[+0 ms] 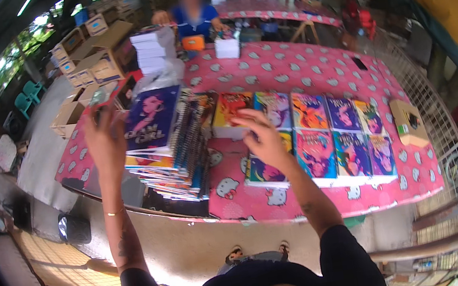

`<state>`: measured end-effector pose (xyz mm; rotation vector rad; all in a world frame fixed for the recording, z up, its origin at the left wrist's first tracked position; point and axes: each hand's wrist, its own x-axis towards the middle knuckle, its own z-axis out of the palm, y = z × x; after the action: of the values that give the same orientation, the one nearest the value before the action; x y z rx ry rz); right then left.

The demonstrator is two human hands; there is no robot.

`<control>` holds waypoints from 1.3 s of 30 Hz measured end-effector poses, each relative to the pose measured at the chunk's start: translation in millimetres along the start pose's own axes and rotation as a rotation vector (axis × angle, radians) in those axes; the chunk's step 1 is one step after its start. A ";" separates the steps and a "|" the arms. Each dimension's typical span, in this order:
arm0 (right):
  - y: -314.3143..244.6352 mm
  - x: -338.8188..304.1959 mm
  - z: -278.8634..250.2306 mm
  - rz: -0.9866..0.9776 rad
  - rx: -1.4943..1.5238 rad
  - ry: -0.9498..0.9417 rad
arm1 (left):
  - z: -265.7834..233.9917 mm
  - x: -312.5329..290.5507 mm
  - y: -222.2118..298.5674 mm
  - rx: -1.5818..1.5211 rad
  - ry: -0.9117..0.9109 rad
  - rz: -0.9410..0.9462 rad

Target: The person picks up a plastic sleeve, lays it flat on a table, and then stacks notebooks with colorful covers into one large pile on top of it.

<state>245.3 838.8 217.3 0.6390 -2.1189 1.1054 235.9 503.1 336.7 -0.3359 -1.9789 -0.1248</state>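
A tall stack of spiral-bound notebooks stands at the table's near left, its layers fanned unevenly. The top notebook has a purple cover with a drawn figure. Beside the stack's left edge is my left hand, raised, its fingers smeared by motion; whether it touches anything I cannot tell. My right hand hovers to the right of the stack, fingers apart with nothing in them. It partly hides piles of colourful illustrated books set in two rows. A red-and-yellow covered pile lies just beyond its fingertips.
A pink patterned cloth covers the table. Across it sits a person in blue by white paper stacks. A phone and a small cardboard box lie at the right. Cardboard cartons are piled at the far left.
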 end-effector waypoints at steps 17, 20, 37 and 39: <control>195.4 -277.2 -343.3 1.184 -1.173 0.190 | 153.2 -202.1 521.1 -0.995 -0.673 0.651; 214.0 -342.3 -442.9 1.468 -1.034 0.156 | 109.2 -106.3 495.4 -1.307 -0.871 0.283; -75.2 109.7 12.1 0.233 0.368 0.078 | -48.0 160.8 -84.7 -0.956 -0.145 -0.173; -71.1 110.4 70.0 0.321 0.118 -0.198 | 22.0 142.6 -66.7 -0.914 -0.454 -0.126</control>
<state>196.8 729.4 305.7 0.4887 -2.3989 1.3984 142.1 470.0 460.7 -0.8796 -2.2819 -1.1347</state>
